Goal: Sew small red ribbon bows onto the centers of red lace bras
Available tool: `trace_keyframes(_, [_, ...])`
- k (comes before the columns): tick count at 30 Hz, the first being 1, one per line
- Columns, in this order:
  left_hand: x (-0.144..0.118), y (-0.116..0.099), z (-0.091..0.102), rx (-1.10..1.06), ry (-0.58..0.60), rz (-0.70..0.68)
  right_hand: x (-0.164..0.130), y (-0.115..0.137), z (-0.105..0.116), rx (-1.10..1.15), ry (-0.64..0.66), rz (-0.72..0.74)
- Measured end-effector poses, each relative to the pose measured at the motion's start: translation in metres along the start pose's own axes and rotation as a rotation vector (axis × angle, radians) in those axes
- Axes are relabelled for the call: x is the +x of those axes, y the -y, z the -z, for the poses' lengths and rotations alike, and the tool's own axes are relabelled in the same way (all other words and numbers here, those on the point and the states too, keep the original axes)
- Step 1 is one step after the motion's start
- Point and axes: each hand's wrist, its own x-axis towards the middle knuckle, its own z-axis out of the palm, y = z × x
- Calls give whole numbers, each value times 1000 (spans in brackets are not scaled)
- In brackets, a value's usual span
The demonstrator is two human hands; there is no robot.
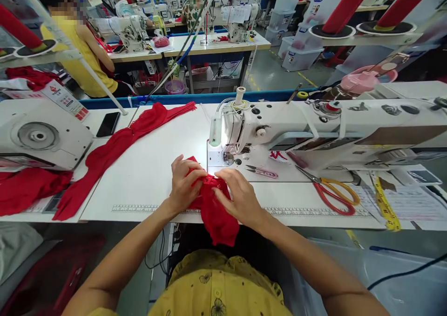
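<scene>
Where table edge runs, left hand, right hand, gripping red fabric

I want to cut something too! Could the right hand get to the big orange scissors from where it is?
Probably yes. The right hand rests on the red fabric, and the orange scissors lie flat on the white table to its right. Only bare tabletop lies between them, but the hand would have to leave the fabric first.

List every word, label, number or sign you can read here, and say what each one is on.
Nothing reads clearly.
Red and white label on the machine at left: print too blurred.
Ruler scale on the table's front edge: marks too small.
Yellow measuring tape: numbers too small.
Printed sheets at right: unreadable.
Both hands hold red fabric, unmarked.
</scene>
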Motion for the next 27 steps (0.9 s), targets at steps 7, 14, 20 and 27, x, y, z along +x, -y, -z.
trace_keyframes(7, [-5, -14, 16, -153, 88, 4, -6, -1, -2, 68, 23, -16])
trace_keyframes(14, [-6, -29, 16, -51, 150, -3, -3, 2, 9, -94, 57, 56])
trace_keyframes(20, [8, -28, 25, -159, 418, 126, 6, 0, 28, 156, 253, -130])
trace_keyframes(27, [38, -24, 50, -578, 870, 591, 12, -2, 28, 846, 474, -614])
